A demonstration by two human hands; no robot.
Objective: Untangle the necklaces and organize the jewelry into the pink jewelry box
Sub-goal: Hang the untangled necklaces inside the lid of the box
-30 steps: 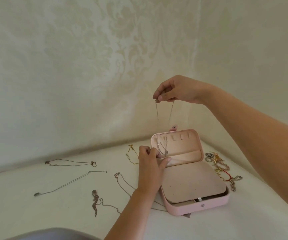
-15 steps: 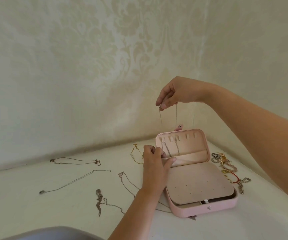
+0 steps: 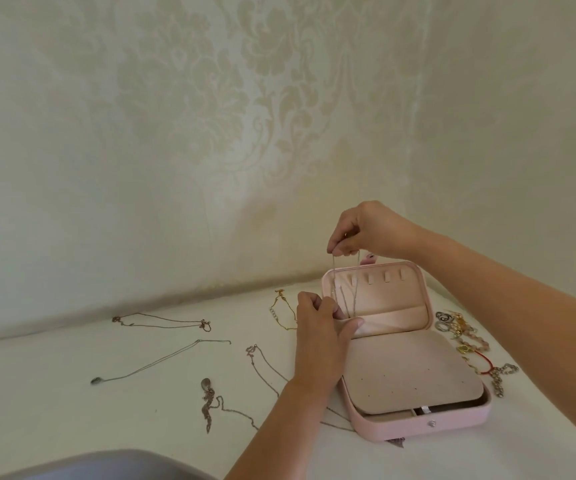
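Left: loose necklaces (image 3: pixel 162 322) lie spread apart on the white counter (image 3: pixel 54 393).
Gold bracelet (image 3: pixel 281 310): on the counter, just left of the lid.
My left grip (image 3: pixel 317 336): closed, pinching the lid pocket (image 3: pixel 394 318) at its left edge.
My right grip (image 3: pixel 366 230): above the lid, pinching a silver necklace (image 3: pixel 343 292) that hangs into it.
Pink jewelry box (image 3: pixel 418 420): open, lid upright.
Right: jewelry heap (image 3: pixel 466 337) beside the box.
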